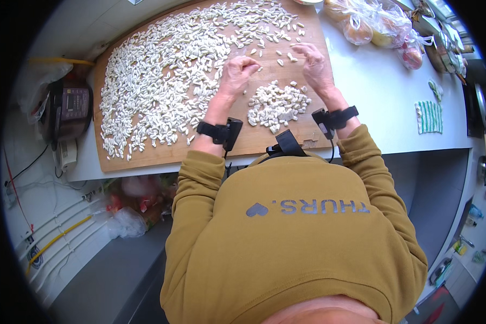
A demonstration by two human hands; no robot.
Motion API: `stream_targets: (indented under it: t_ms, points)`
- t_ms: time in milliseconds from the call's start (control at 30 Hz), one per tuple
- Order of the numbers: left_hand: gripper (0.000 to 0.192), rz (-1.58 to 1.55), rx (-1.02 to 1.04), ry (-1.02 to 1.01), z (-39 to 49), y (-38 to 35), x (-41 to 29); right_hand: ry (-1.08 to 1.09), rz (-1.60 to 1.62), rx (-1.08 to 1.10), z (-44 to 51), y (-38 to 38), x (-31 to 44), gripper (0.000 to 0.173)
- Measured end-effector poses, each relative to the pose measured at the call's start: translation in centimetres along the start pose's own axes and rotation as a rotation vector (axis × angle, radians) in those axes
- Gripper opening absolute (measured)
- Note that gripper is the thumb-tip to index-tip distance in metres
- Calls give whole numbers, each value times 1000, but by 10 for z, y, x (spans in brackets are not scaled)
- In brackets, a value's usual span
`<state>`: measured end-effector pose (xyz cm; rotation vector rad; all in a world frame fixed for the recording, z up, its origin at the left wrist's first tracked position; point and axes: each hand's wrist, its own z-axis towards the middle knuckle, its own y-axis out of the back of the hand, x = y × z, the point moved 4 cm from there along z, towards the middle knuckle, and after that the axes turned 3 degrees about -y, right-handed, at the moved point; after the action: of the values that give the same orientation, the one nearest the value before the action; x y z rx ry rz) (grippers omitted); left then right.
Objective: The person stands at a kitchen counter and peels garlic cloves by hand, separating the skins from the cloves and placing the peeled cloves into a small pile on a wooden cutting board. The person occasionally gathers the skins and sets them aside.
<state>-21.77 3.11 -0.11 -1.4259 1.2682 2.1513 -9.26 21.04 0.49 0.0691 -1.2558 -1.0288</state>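
A wooden board (267,75) lies before me, its left and far parts covered with many small shaped dough pieces (158,81). A heap of uncut-looking, chunkier dough lumps (277,103) sits near the board's front right. My left hand (239,73) is over the middle of the board, its thumb and fingertips pinched together beside a small dough piece; whether it grips one I cannot tell. To the right, my right hand (314,65) is held above the board near its right edge, fingers bent, with a small pale piece at the fingertips. A few shaped pieces (280,62) lie between the hands.
Plastic bags of fruit (382,30) lie on the white countertop (360,89) at the back right. A green-striped cloth (429,117) is further right. A dark electric cooker (71,105) stands left of the board. Plastic bags (127,222) sit below the counter.
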Motion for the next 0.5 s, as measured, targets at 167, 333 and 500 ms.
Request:
stream_targets:
  t_ms: [167, 333, 500]
  points:
    - [27, -284, -27, -15, 6, -23, -32, -413, 769, 418, -9, -24, 29, 14]
    - [31, -291, -42, 12, -6, -19, -36, -531, 721, 297, -9, -9, 18, 16]
    - [27, -147, -202, 127, -40, 19, -8, -470, 60, 237, -20, 25, -18, 13]
